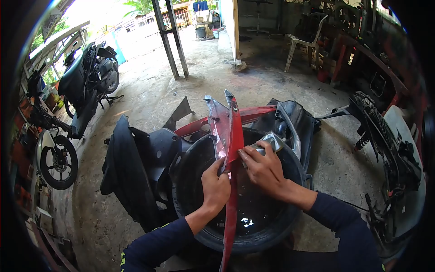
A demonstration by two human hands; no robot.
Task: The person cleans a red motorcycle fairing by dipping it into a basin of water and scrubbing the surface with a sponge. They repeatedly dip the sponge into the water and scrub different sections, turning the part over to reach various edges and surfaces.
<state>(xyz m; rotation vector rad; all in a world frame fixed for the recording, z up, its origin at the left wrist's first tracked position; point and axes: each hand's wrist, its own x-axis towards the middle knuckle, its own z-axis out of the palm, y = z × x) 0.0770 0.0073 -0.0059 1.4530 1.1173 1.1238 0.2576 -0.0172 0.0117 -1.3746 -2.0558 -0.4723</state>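
A long red motorcycle fairing panel (234,131) stands upright over a large black tub (186,222), its lower end reaching past the near rim. My left hand (215,187) is closed around the panel's left edge at mid-length, thumb up. My right hand (263,168) presses its fingertips against the red face from the right. Between its fingers is a folded grey-green sheet (273,141), which looks like sandpaper, partly hidden by the hand. Dark liquid (253,206) with bright reflections lies in the tub below both hands.
Black plastic body panels (124,172) lean at the tub's left, with more dark parts (299,124) behind it. Another red panel (258,113) lies across the far side. A motorcycle (90,77) stands back left, a partly stripped frame (394,158) at right, a chair (308,43) behind.
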